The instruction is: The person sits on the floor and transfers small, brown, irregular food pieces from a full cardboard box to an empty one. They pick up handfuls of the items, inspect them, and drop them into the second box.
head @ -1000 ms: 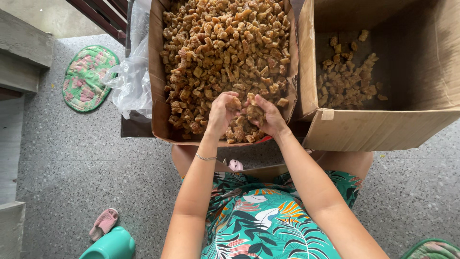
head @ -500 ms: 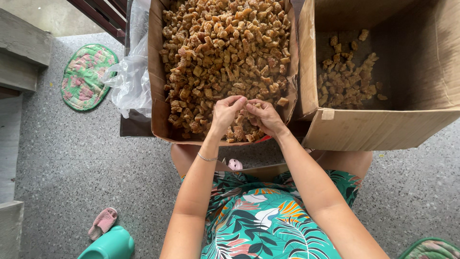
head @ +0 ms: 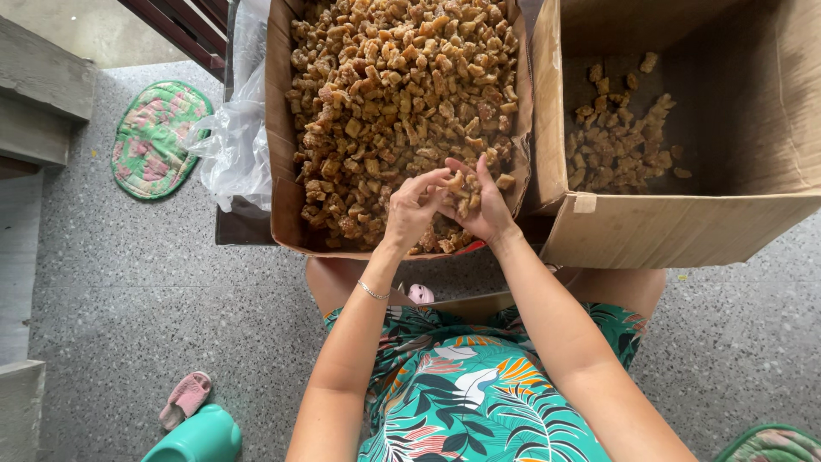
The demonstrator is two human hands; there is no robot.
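Seen from above, a seated person in a green leaf-print dress works over a full cardboard box (head: pixel 282 128) of golden-brown, knobbly chunks (head: pixel 402 77). The left hand (head: pixel 410 210) and right hand (head: pixel 483 205) meet at the near edge of the pile, fingers curled inward, pinching a small cluster of pieces (head: pixel 462 184) between them, just above the heap.

The chunks look dry, light and rigid, with rough, puffed surfaces; they would likely crumble under a hard squeeze, so a gentle fingertip hold across a piece's broad faces seems best.

To the right of the hands stands a second cardboard box (head: pixel 684 231), mostly bare, with a small scatter of the same chunks (head: pixel 620 141). To the left lies a crumpled clear plastic bag (head: pixel 235 145), and farther left a green floral mat (head: pixel 154 137) on the speckled floor.

Compared with a second ago, both hands have lifted out of the pile and turned so the held pieces now show between the fingers; the boxes have not shifted.
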